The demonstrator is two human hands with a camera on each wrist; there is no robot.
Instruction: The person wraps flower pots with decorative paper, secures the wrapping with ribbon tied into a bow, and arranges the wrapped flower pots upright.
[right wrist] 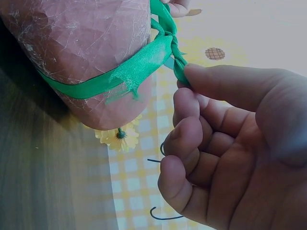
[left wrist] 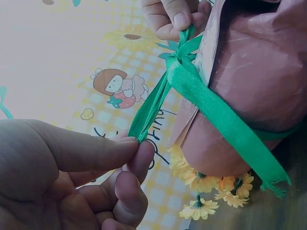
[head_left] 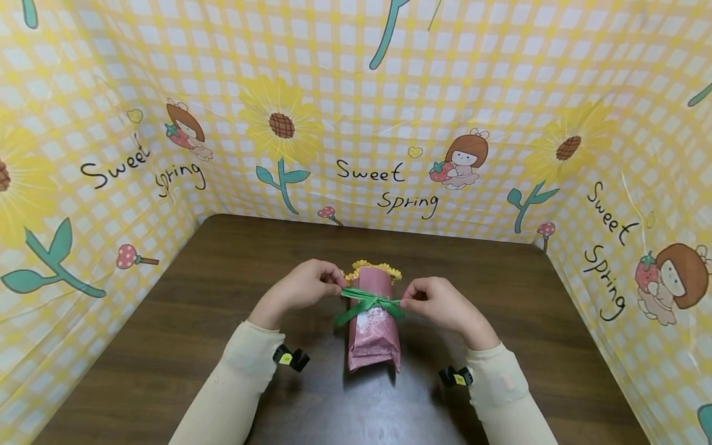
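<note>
A bouquet wrapped in pink paper (head_left: 374,343) lies on the table, its yellow flowers (head_left: 360,266) poking out at the far end. Round its middle runs a green ribbon (head_left: 367,303), knotted on top into a bow with loose tails. At the left of the knot, my left hand (head_left: 305,283) pinches one loop of the ribbon between thumb and index finger. My right hand (head_left: 442,304) pinches the other loop on the right side. In the left wrist view a frayed ribbon tail (left wrist: 230,129) hangs across the paper.
The dark wooden table (head_left: 183,346) is enclosed at the back and sides by a yellow checked cloth (head_left: 356,136) printed with flowers and "Sweet Spring". Small black cameras are strapped at both wrists, over the cream sleeves (head_left: 239,371).
</note>
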